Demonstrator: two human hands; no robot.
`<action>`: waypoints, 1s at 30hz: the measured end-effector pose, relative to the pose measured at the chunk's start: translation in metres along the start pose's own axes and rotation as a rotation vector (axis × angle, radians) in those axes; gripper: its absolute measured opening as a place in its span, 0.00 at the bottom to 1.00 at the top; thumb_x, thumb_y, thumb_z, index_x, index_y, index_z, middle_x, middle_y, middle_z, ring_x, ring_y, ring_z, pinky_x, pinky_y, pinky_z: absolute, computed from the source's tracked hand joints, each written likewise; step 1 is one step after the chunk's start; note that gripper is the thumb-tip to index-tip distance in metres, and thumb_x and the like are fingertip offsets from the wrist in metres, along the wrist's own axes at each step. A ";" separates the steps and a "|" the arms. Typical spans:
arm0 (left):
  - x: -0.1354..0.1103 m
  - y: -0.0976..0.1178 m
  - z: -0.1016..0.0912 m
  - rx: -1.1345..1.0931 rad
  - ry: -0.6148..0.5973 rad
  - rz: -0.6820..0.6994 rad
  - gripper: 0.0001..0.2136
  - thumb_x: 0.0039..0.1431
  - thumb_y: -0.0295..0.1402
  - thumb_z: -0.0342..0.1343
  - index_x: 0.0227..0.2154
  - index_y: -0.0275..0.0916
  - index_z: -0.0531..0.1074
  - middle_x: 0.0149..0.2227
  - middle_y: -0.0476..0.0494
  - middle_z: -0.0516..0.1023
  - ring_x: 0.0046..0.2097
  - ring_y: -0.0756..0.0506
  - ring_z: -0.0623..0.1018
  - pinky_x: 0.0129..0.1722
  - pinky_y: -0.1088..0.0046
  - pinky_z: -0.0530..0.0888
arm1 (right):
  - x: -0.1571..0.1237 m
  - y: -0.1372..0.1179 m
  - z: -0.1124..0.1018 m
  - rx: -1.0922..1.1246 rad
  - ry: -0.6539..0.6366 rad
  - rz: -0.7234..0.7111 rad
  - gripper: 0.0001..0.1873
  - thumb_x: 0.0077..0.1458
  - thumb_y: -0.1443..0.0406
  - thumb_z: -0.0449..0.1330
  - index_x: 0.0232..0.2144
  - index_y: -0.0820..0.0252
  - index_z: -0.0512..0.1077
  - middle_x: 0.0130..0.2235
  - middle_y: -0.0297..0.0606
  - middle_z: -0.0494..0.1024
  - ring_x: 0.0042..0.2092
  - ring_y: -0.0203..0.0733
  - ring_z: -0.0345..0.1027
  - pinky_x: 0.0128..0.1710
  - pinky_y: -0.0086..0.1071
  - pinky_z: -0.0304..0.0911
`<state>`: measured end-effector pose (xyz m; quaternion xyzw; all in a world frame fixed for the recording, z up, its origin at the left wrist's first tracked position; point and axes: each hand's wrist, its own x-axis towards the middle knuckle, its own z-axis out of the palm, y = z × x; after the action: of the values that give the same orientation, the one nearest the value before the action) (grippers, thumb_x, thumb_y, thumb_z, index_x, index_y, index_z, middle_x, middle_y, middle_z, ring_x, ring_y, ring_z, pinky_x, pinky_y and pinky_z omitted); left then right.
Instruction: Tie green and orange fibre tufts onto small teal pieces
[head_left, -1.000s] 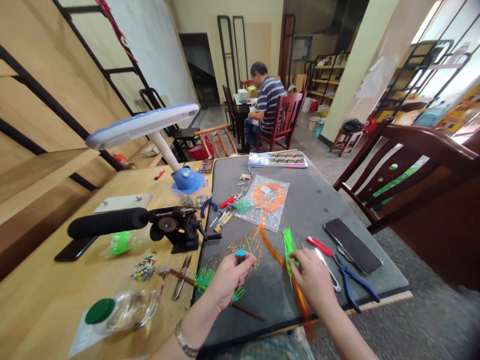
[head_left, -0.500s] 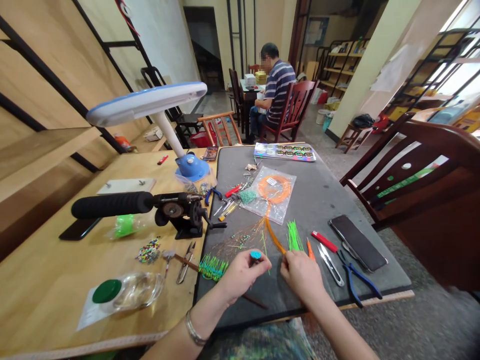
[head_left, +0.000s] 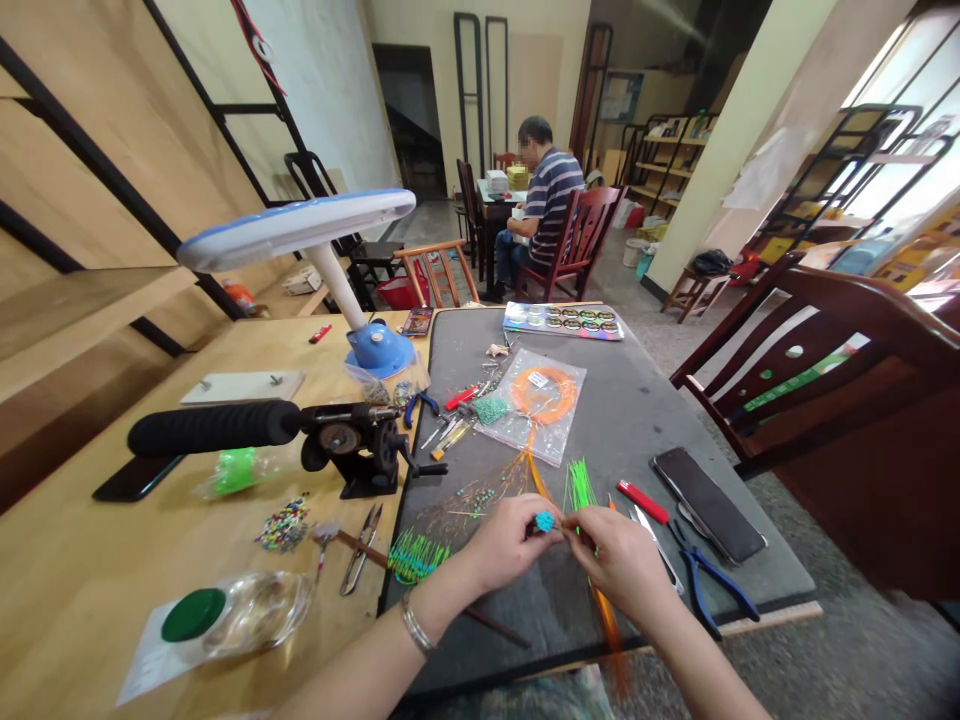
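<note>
My left hand (head_left: pixel 510 545) is closed around a small piece with a knobbly turquoise round end (head_left: pixel 544 521); the rest of it is hidden by my fingers. Close beside it, my right hand (head_left: pixel 619 555) has thumb and fingers pinched together, with its fingertips almost meeting the left ones. Orange strands (head_left: pixel 609 625) hang below the right hand toward the table edge and seem gripped in it. More orange strand (head_left: pixel 537 480) runs up from behind the hands to a plastic bag holding an orange coil (head_left: pixel 551 390). Bright green strands (head_left: pixel 579 485) lie just beyond the right hand.
Green-and-turquoise tied strands (head_left: pixel 416 558) lie left on the grey mat (head_left: pixel 637 400). Rightward are a red-handled tool (head_left: pixel 643 502), blue pliers (head_left: pixel 712 590) and a phone (head_left: pixel 709 505). A black hand-cranked vise (head_left: pixel 360 450), snips (head_left: pixel 361 550), beads and a lamp stand left. A person sits behind.
Both hands have come together, the left moving right with the turquoise-ended piece. Orange strands now hang below my right hand. The view has tilted up slightly.
</note>
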<state>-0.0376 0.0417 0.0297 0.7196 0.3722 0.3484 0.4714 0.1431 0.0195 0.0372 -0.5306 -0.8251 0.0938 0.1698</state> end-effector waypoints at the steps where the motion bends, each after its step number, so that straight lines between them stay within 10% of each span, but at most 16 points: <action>1: 0.001 -0.002 0.000 0.047 -0.015 0.001 0.05 0.54 0.33 0.58 0.30 0.38 0.76 0.33 0.43 0.78 0.36 0.44 0.74 0.38 0.71 0.67 | 0.001 0.002 -0.002 -0.021 0.018 -0.034 0.10 0.57 0.67 0.51 0.30 0.58 0.72 0.27 0.36 0.77 0.31 0.38 0.70 0.29 0.27 0.53; 10: 0.006 -0.005 -0.012 -0.054 -0.002 -0.074 0.10 0.57 0.37 0.55 0.28 0.35 0.73 0.28 0.46 0.74 0.32 0.48 0.70 0.35 0.74 0.66 | -0.009 0.023 -0.012 -0.022 0.143 0.027 0.12 0.59 0.63 0.50 0.31 0.59 0.72 0.23 0.35 0.76 0.25 0.36 0.70 0.27 0.27 0.54; 30: -0.053 0.019 -0.019 -0.265 -0.139 -0.320 0.08 0.55 0.34 0.58 0.27 0.34 0.72 0.28 0.45 0.74 0.32 0.48 0.71 0.35 0.73 0.68 | -0.093 -0.019 0.034 -0.150 -0.249 0.058 0.03 0.54 0.69 0.57 0.29 0.57 0.71 0.25 0.34 0.77 0.27 0.39 0.71 0.26 0.29 0.51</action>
<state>-0.0748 -0.0012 0.0454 0.6053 0.3993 0.2644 0.6359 0.1493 -0.0720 -0.0049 -0.5497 -0.8288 0.1019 0.0231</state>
